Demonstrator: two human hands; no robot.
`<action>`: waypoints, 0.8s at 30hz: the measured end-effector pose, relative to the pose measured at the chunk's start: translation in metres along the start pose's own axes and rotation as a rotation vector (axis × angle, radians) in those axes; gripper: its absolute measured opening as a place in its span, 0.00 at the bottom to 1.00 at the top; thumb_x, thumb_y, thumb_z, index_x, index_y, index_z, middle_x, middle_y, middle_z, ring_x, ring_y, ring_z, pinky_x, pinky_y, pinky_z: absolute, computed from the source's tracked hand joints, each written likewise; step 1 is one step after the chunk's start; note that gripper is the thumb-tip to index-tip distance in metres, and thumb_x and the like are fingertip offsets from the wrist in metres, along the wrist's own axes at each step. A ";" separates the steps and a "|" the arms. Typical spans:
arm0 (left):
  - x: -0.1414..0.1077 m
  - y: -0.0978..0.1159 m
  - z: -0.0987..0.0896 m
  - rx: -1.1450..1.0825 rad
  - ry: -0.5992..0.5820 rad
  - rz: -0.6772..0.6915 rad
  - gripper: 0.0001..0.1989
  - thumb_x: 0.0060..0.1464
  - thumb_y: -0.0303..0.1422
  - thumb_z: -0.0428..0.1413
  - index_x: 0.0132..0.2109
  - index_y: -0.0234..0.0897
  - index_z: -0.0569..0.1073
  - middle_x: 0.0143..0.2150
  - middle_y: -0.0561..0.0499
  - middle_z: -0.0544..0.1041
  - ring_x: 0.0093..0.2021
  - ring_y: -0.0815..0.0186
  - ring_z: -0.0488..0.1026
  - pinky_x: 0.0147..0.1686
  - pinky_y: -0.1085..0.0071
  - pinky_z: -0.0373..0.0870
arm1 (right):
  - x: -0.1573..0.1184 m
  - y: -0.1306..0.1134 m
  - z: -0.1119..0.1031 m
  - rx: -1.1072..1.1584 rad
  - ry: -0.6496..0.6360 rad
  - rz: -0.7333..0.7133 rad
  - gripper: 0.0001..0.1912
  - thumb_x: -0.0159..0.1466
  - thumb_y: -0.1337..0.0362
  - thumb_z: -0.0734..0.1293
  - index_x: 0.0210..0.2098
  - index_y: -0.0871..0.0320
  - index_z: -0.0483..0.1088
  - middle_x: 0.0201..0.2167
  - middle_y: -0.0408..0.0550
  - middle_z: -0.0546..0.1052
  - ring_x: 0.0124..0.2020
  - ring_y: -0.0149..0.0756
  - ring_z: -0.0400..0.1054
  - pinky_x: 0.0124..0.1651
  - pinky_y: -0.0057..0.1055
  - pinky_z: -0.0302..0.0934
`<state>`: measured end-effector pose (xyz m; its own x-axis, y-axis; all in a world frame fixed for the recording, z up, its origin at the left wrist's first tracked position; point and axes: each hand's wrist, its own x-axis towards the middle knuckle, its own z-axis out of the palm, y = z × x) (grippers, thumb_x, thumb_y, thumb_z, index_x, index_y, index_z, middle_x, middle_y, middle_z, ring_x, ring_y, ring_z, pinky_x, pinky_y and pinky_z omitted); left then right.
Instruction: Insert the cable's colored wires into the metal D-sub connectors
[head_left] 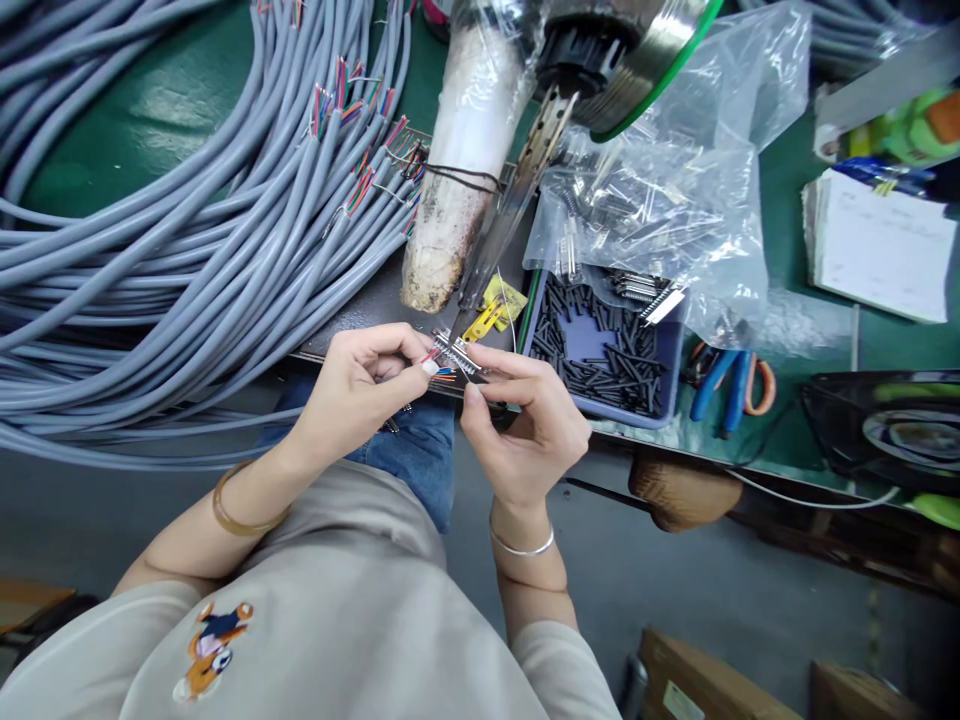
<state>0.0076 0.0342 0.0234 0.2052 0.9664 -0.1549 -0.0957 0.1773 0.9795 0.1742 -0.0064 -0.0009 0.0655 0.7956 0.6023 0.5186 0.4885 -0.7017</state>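
Between my hands, at the near edge of the bench, is a small metal multi-pin connector (456,354). My left hand (367,385) pinches thin coloured wires (444,374) at the connector's left side. My right hand (529,410) has thumb and forefinger closed at its right end. A soldering iron's dark tip end (474,285) reaches down to the connector from a wrapped white holder (472,150). Just behind the connector lies a yellow clip-like piece (487,315) beside a yellow sponge (510,298).
Grey cables (187,270) with stripped coloured ends cover the left. A purple tray (671,385) of black tubes, plastic bags (660,200), pliers (724,385) and a paper stack (877,245) are on the right. A solder spool (645,75) is above.
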 end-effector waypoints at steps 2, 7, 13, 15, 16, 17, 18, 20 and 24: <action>0.000 0.000 0.000 0.000 -0.004 -0.002 0.09 0.49 0.31 0.65 0.25 0.34 0.75 0.31 0.48 0.79 0.30 0.69 0.72 0.22 0.77 0.62 | 0.000 -0.001 0.000 0.015 0.002 0.007 0.09 0.63 0.74 0.72 0.36 0.52 0.73 0.46 0.46 0.85 0.45 0.37 0.81 0.45 0.35 0.78; -0.003 -0.001 -0.001 -0.009 -0.014 -0.015 0.09 0.49 0.32 0.66 0.27 0.35 0.74 0.30 0.49 0.77 0.28 0.70 0.71 0.21 0.77 0.60 | -0.002 -0.004 0.002 0.084 0.019 0.139 0.08 0.65 0.71 0.72 0.35 0.53 0.71 0.44 0.46 0.84 0.44 0.37 0.81 0.44 0.36 0.77; -0.005 -0.004 0.002 -0.020 0.022 0.047 0.09 0.51 0.31 0.64 0.28 0.36 0.72 0.29 0.51 0.77 0.26 0.73 0.67 0.23 0.78 0.62 | -0.004 -0.004 0.003 0.120 0.041 0.144 0.09 0.65 0.73 0.72 0.35 0.53 0.71 0.45 0.46 0.84 0.44 0.35 0.81 0.44 0.34 0.76; -0.004 -0.004 0.003 -0.013 0.025 0.073 0.09 0.51 0.31 0.63 0.28 0.36 0.71 0.30 0.51 0.77 0.26 0.73 0.67 0.24 0.78 0.63 | -0.005 -0.003 0.004 0.096 0.044 0.109 0.09 0.64 0.74 0.72 0.35 0.53 0.71 0.45 0.46 0.84 0.43 0.34 0.81 0.43 0.33 0.76; -0.004 -0.004 0.004 -0.007 0.027 0.086 0.09 0.51 0.31 0.62 0.28 0.36 0.70 0.30 0.52 0.77 0.26 0.73 0.67 0.25 0.78 0.63 | -0.005 -0.003 0.004 0.081 0.046 0.093 0.09 0.64 0.74 0.72 0.36 0.53 0.71 0.45 0.46 0.84 0.43 0.34 0.81 0.44 0.33 0.76; -0.004 -0.004 0.005 -0.001 0.028 0.097 0.09 0.52 0.31 0.62 0.28 0.36 0.70 0.29 0.52 0.76 0.26 0.73 0.67 0.25 0.77 0.63 | -0.005 -0.002 0.004 0.066 0.047 0.078 0.10 0.64 0.74 0.72 0.36 0.53 0.72 0.45 0.46 0.84 0.43 0.34 0.81 0.44 0.34 0.77; -0.003 -0.005 0.005 0.004 0.029 0.106 0.09 0.52 0.30 0.62 0.28 0.36 0.70 0.28 0.53 0.75 0.26 0.73 0.67 0.25 0.77 0.64 | -0.005 -0.002 0.005 0.055 0.047 0.063 0.10 0.64 0.74 0.72 0.36 0.53 0.72 0.45 0.46 0.84 0.43 0.35 0.81 0.44 0.34 0.77; -0.003 -0.005 0.006 0.011 0.030 0.117 0.09 0.52 0.30 0.61 0.28 0.36 0.69 0.28 0.53 0.75 0.26 0.73 0.67 0.26 0.77 0.64 | -0.004 -0.001 0.005 0.039 0.045 0.038 0.10 0.63 0.75 0.73 0.37 0.53 0.72 0.45 0.46 0.84 0.43 0.35 0.81 0.44 0.34 0.77; -0.002 -0.006 0.007 0.030 0.039 0.125 0.09 0.53 0.30 0.60 0.28 0.37 0.68 0.30 0.52 0.76 0.27 0.73 0.67 0.26 0.77 0.63 | -0.002 0.000 0.006 0.032 0.052 0.002 0.11 0.63 0.76 0.73 0.37 0.54 0.72 0.45 0.46 0.85 0.43 0.34 0.81 0.44 0.32 0.77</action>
<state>0.0141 0.0303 0.0190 0.1554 0.9872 -0.0353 -0.0888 0.0495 0.9948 0.1687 -0.0057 -0.0049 0.1112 0.7775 0.6190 0.4912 0.4985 -0.7143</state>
